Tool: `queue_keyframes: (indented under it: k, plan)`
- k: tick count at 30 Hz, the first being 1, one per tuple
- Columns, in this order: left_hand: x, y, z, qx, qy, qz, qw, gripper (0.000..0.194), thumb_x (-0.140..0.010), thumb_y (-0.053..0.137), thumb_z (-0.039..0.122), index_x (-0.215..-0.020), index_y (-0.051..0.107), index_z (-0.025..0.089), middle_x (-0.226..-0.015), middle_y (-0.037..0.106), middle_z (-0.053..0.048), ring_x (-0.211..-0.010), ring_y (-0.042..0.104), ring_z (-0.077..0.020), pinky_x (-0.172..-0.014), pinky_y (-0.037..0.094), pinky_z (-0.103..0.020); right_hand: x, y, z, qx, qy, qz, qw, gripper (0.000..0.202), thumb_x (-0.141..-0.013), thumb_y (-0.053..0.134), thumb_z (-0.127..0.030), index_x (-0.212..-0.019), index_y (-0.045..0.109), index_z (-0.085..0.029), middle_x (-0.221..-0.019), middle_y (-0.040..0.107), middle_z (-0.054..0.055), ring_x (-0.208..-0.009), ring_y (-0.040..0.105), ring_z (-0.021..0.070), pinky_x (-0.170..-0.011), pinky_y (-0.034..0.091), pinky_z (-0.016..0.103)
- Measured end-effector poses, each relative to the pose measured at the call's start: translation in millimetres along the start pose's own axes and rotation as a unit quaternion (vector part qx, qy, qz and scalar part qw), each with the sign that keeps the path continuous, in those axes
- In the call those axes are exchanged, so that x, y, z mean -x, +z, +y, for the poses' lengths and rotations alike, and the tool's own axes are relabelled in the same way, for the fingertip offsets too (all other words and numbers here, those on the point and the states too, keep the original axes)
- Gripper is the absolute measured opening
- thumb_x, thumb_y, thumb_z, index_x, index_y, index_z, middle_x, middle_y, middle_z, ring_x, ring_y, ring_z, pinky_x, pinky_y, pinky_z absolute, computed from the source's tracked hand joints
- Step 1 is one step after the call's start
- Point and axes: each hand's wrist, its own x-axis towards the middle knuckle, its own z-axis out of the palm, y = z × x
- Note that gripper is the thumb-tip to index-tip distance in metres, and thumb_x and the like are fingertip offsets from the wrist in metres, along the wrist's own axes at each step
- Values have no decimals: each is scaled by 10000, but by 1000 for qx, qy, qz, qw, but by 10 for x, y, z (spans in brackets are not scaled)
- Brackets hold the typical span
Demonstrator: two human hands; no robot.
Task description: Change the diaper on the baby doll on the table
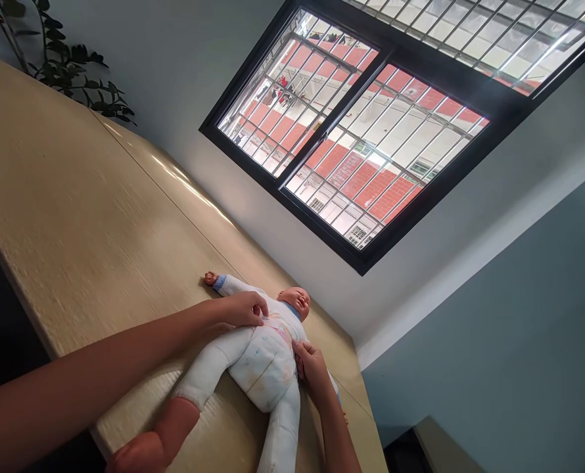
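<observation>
A baby doll [267, 368] in white clothes with blue cuffs and collar lies on its back on the wooden table [100, 217]. Its head points toward the window side, and its bare foot shows at the lower left. My left hand [247, 309] is at one side of the doll's chest, fingers pinched on the white top. At the other side of the waist, my right hand [309, 364] pinches the edge of the same top. The lower body has a pale, puffy, patterned covering. One of the doll's arms stretches out to the left; the other is mostly hidden behind my right hand.
Beyond the table stands a wall with a black-framed, barred window [342, 125]. A leafy plant [66, 72] is at the upper left behind the table. The table's near edge runs down the left side. A dark object with a greenish top [443, 447] sits at the lower right.
</observation>
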Motion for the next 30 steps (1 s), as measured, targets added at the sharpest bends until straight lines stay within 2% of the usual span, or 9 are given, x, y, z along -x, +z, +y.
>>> queue_keyframes:
  k: [15, 24, 30]
  plan:
    - [-2, 13, -17, 3, -8, -4, 1000, 412, -761, 659, 415, -1093, 693, 173, -937, 686, -46, -804, 617, -188, -643, 431, -249, -13, -12, 42, -9, 3, -2, 1000, 583, -730, 704, -690, -551, 428, -209, -381, 364, -98, -306, 256, 33, -340, 137, 221]
    - [15, 38, -15, 21, -8, 12, 1000, 367, -765, 663, 359, -1066, 660, 149, -917, 660, -38, -773, 574, -163, -637, 406, -247, -33, -25, 66, -8, -3, -4, 1000, 574, -741, 707, -676, -543, 444, -206, -377, 370, -91, -310, 260, 40, -342, 130, 223]
    - [20, 33, 2, 40, -13, 3, 999, 343, -755, 672, 350, -1037, 628, 160, -899, 648, -24, -739, 560, -142, -598, 393, -225, -40, -33, 84, -8, -7, -4, 1000, 566, -756, 701, -666, -549, 453, -202, -387, 382, -87, -315, 264, 39, -341, 137, 218]
